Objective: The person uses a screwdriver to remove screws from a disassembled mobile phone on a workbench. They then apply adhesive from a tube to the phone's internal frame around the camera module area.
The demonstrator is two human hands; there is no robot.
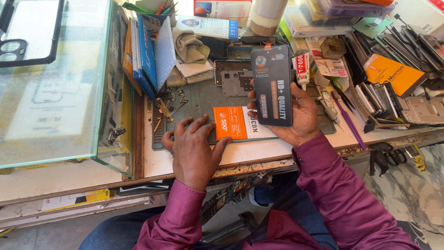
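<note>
Head cam looking straight down at a cluttered phone repair bench point(259, 155). Right hand point(300, 113) is holding up a dark replacement phone screen point(271, 85) with a printed protective film on it, thumb on the left edge and the other fingers wrapped round behind it, so it's clamped on the panel and lifted off the bench, roughly upright facing the camera. Left hand point(193, 148) is flat on the front edge of the grey-green work mat point(203, 99), fingers spread apart, nothing held. Its fingertips sit just beside an orange and white flat package point(236, 122) lying on the mat, and the index finger looks like it's touching that package's left edge.

Behind the screen there's an opened phone body point(233, 74) with its insides showing, lying on the mat. Small screws and metal bits point(169, 104) are scattered on the mat's left part. A purple pry stick point(347, 120) lies to the right of the held screen, and a stack of dark phone panels point(379, 95) is further right. A glass display case point(55, 78) fills the left side.
</note>
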